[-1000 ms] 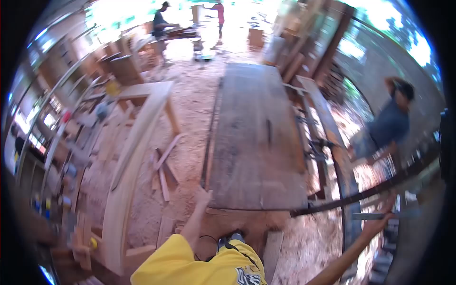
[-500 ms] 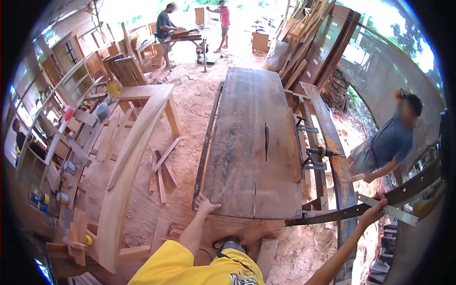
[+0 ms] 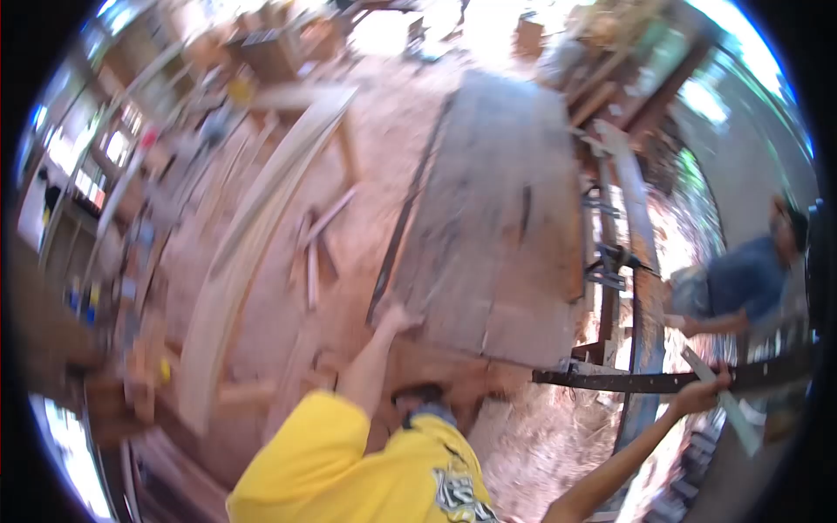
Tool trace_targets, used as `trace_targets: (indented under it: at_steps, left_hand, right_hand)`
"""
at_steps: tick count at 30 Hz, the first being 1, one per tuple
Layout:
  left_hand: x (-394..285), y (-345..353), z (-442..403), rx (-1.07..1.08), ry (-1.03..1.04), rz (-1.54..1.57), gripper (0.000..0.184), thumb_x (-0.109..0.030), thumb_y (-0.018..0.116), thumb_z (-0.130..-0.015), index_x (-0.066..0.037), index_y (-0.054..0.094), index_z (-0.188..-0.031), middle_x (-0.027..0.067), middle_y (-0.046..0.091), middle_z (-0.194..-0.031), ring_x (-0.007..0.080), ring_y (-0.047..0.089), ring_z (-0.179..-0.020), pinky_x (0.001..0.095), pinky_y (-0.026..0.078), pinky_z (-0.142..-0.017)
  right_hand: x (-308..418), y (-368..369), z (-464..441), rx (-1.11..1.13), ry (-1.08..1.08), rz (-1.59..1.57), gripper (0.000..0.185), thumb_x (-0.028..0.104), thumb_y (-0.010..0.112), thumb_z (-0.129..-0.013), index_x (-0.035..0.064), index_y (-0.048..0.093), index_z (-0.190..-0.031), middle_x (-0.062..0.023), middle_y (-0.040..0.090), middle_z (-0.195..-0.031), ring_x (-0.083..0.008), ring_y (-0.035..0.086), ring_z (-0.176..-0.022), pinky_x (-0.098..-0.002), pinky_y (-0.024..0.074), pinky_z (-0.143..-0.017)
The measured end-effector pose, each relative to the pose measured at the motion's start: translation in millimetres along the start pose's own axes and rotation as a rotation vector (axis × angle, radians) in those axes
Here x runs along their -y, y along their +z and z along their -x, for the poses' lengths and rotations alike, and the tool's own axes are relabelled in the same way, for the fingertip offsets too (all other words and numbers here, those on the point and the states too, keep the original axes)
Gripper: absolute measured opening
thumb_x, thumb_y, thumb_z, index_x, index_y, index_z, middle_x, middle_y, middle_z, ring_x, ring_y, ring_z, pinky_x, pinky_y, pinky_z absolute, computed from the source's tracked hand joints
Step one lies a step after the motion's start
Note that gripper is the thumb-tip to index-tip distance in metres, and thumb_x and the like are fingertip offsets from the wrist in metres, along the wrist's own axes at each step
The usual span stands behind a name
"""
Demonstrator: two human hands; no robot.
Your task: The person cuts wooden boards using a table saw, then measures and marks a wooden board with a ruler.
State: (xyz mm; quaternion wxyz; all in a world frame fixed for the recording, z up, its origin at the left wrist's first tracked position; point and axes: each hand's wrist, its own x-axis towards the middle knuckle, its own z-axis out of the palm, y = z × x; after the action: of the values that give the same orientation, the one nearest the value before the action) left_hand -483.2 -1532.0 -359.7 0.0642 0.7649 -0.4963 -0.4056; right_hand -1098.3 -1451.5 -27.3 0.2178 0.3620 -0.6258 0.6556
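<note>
A large dark wooden panel (image 3: 488,227) lies in front of me, with a dark slit in its right half. My left hand (image 3: 398,320) rests at its near left corner, blurred, with its fingers stretched over the edge. At the right, my right hand (image 3: 700,392) is closed round a long dark bar (image 3: 645,382) with a row of small holes. A pale flat strip (image 3: 739,425) crosses the bar at that hand. The bar's far end points left, by the panel's near right corner.
A long pale curved timber frame (image 3: 253,235) stands at the left, with loose wood offcuts (image 3: 318,248) beside it. Clamps (image 3: 615,261) sit along the panel's right side. A person (image 3: 741,279) in a dark shirt is at the right. Sawdust covers the floor (image 3: 540,436).
My view has swung and blurred, so the panel appears higher and farther right. The pale strip stands steeper across the bar. Two people at the far end have left the frame.
</note>
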Motion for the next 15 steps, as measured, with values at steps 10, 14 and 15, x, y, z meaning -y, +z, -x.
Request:
trace_targets:
  at_steps: [10, 14, 15]
  left_hand:
    - [10.0, 23.5, -9.1, -0.124, -0.184, 0.092, 0.151, -0.059, 0.092, -0.057, -0.005, -0.005, -0.16, 0.0194, 0.018, -0.164, 0.0426, 0.018, -0.151, 0.0739, 0.025, -0.111]
    - [12.9, 24.9, -6.9, -0.118, -0.195, 0.121, 0.149, -0.058, 0.092, -0.059, -0.006, -0.004, -0.161, 0.0194, 0.019, -0.164, 0.0421, 0.019, -0.152, 0.0741, 0.025, -0.112]
    - [13.9, 24.6, -6.1, -0.124, -0.183, 0.127, 0.147, -0.057, 0.091, -0.061, -0.006, -0.003, -0.161, 0.02, 0.018, -0.165, 0.0422, 0.018, -0.152, 0.0742, 0.023, -0.113]
  right_hand:
    - [-35.4, -15.0, -50.8, -0.038, -0.549, 0.689, 0.051, 0.041, 0.036, -0.109, 0.0088, 0.075, -0.106, -0.0111, 0.076, -0.098, -0.0289, 0.073, -0.088, -0.0412, 0.0556, -0.076]
    - [7.9, -14.5, -23.5, 0.034, -0.453, 0.578, 0.055, 0.045, 0.035, -0.109, 0.0059, 0.074, -0.107, -0.0126, 0.075, -0.099, -0.0276, 0.071, -0.09, -0.04, 0.0544, -0.08]
    - [16.8, -13.4, -18.0, 0.053, -0.429, 0.547, 0.057, 0.046, 0.035, -0.109, 0.0052, 0.074, -0.107, -0.0129, 0.075, -0.099, -0.0273, 0.071, -0.09, -0.0397, 0.0541, -0.082]
